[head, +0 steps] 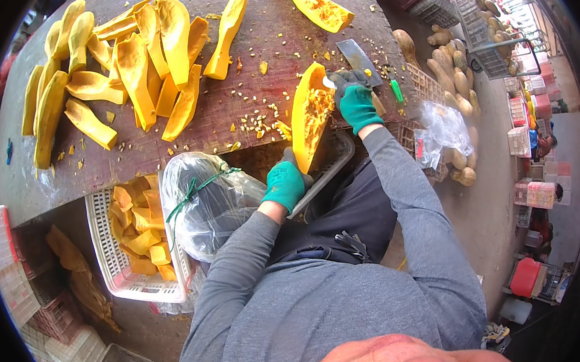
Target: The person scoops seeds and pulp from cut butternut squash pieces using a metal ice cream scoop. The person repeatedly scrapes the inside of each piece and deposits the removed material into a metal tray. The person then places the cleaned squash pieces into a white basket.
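Note:
My left hand point(286, 182), in a green and grey work glove, grips the lower end of a peeled squash half point(298, 125). The squash stands tilted at the table edge, its stringy, seedy hollow facing right. My right hand point(355, 93), gloved alike, is closed at the squash's upper right side. A small white piece of a tool point(329, 83) shows at its fingers; the rest is hidden. Just beyond that hand lies a cleaver blade point(360, 61), with a bright green handle point(396, 91) to its right. Under the squash sits a grey plastic bin point(344, 149).
Peeled squash halves point(134, 76) are heaped on the table point(254, 27) at the left; another half point(314, 5) lies at the far edge. Loose seeds point(253, 123) litter the wood. A white crate point(104, 244) holds squash pieces. Whole squashes point(456, 73) lie on the floor at right.

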Demonstrator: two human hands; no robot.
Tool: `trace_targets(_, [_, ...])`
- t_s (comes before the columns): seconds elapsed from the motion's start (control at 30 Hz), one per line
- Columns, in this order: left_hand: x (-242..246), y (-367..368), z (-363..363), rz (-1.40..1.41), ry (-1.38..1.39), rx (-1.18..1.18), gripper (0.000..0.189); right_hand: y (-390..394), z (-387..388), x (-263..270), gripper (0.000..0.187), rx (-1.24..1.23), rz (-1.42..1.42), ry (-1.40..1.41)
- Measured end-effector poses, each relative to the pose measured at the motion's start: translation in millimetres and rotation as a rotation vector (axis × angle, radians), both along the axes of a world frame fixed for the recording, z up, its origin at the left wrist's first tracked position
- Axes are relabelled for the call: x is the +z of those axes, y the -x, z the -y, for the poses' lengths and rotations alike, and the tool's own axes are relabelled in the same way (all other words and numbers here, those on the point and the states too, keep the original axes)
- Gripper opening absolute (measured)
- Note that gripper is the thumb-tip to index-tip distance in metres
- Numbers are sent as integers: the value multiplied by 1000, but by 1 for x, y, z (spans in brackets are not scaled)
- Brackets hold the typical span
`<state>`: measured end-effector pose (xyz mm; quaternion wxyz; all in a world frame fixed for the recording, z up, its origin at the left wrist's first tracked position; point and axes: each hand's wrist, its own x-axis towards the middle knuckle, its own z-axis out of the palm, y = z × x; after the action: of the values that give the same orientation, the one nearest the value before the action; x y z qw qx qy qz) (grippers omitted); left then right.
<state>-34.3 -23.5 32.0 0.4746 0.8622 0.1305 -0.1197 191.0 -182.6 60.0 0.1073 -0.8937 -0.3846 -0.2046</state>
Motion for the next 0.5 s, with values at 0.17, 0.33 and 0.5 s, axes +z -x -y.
trace_targets(0.17, [5, -2, 2, 16, -16, -11, 62, -10, -1, -11, 21, -148, -79, 305])
trace_targets(0.33, [0, -3, 4, -11, -12, -11, 60, 18, -6, -12, 17, -109, -259, -112])
trace_targets(0.5, [-10, -5, 5, -23, 28, 37, 57, 63, -12, -8, 27, -54, -466, -230])
